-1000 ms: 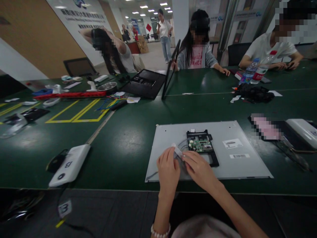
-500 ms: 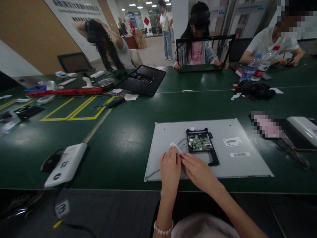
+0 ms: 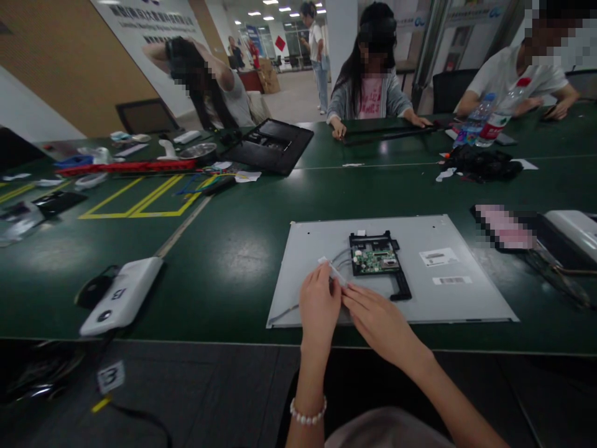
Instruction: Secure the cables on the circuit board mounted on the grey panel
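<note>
A flat grey display panel (image 3: 443, 302) lies back side up on the table in front of me. On it rests a black plastic bracket (image 3: 402, 287) carrying a green circuit board (image 3: 373, 262). Thin grey cables (image 3: 342, 255) run from the board's left side toward my fingers. My left hand (image 3: 319, 305), above the panel's left part, pinches a small white strip (image 3: 336, 272). The fingertips of my right hand (image 3: 380, 317) close on the strip's lower end, close beside the left. Whether the strip is stuck to the cable or panel is hidden by my fingers.
To the left lies a white power bank (image 3: 124, 295); on the right, a phone (image 3: 504, 227) and cables. Farther back are a black monitor housing (image 3: 275, 146), bottles (image 3: 501, 115) and a black bundle (image 3: 480, 165). Across the table a person (image 3: 370, 87) handles a black frame (image 3: 387, 132).
My hands stay at nearly the same place on the panel, with the left fingers slightly more curled. Across the table, the person has lowered the black frame from upright to the tabletop.
</note>
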A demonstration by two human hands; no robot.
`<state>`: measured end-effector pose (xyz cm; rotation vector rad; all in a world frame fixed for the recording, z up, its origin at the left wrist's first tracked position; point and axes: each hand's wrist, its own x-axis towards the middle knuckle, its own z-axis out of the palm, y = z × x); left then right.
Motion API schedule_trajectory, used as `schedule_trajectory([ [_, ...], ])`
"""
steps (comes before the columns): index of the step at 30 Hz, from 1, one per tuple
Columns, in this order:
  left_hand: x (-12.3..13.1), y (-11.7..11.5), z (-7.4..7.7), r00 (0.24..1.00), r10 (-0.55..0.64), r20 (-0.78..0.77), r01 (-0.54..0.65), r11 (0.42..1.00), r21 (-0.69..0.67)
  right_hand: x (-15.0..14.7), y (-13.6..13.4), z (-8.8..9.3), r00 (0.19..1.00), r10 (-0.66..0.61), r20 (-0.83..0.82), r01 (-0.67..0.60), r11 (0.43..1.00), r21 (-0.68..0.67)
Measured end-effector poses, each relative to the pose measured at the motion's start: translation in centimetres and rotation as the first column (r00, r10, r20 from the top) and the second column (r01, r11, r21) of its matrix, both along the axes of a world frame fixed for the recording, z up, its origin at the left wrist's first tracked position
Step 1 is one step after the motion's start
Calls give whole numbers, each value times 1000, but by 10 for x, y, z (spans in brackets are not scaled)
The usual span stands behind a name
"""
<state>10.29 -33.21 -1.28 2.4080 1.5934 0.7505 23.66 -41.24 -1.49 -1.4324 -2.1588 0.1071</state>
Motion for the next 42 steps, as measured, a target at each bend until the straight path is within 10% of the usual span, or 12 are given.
schedule_trajectory([
  [19,0,1,0,996,-37,85,35,999,32,7,-11,12,949,-6,-316,-9,999,-43],
  [25,0,-1,1,990,-7,141,-9,993,117,81,-47,31,826,-310,-472,243,950,-198],
  [31,-3,-7,7,972,38,234,-74,987,145,198,-75,4,537,-745,-395,640,665,-384],
  [42,-69,9,6,888,335,316,-335,941,-57,219,-94,-15,378,-665,-644,420,743,-521],
])
